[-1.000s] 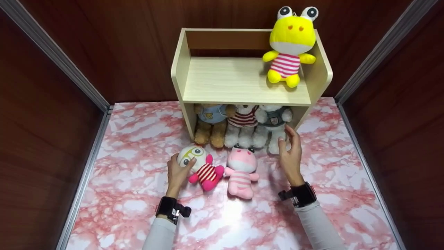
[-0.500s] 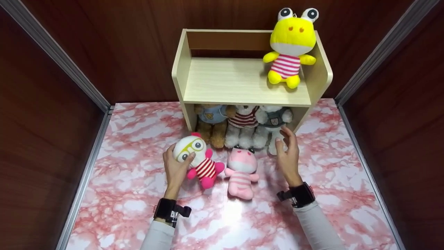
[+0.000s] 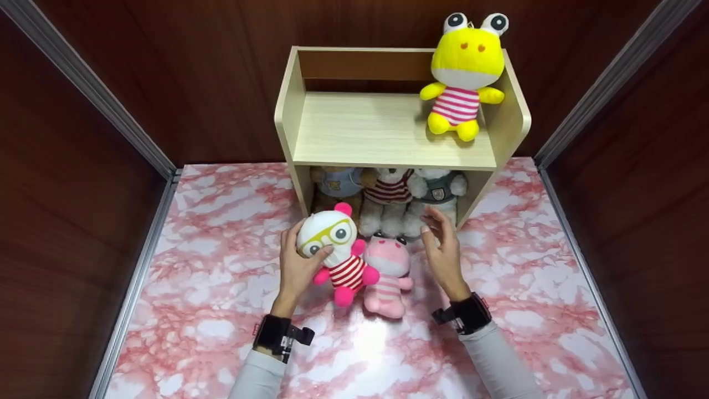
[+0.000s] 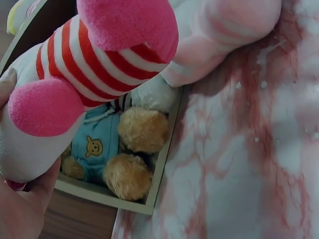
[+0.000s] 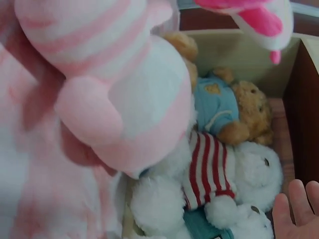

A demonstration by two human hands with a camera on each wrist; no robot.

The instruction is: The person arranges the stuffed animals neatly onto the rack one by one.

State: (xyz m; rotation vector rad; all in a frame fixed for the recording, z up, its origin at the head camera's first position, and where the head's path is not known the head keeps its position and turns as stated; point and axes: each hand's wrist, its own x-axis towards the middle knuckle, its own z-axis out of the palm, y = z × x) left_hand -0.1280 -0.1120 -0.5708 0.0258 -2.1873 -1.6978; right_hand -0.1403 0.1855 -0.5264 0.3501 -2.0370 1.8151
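My left hand (image 3: 300, 265) grips a white-headed plush panda (image 3: 347, 271) by its head, thumb across the face. The doll has yellow glasses, pink limbs and a red-striped body. In the left wrist view the plush panda (image 4: 94, 64) hangs over the shelf opening. A pink striped plush frog (image 3: 386, 293) lies on its back on the marbled surface, partly covered by the panda in the head view. To its right my right hand (image 3: 443, 252) holds nothing, its fingers loosely bent, in front of the shelf. The right wrist view shows the pink plush frog (image 5: 124, 84) close by.
A pale wooden shelf (image 3: 365, 124) stands at the back. On its upper board sits a yellow plush frog (image 3: 465, 72). Below sit a brown teddy bear (image 3: 339, 183), a bear in a striped shirt (image 3: 388, 188) and a bear in a green top (image 3: 437, 187). Dark walls enclose both sides.
My left hand has raised the plush panda, turned it more upright and carried it right, over the pink frog's edge. My right hand has moved left toward the pink frog.
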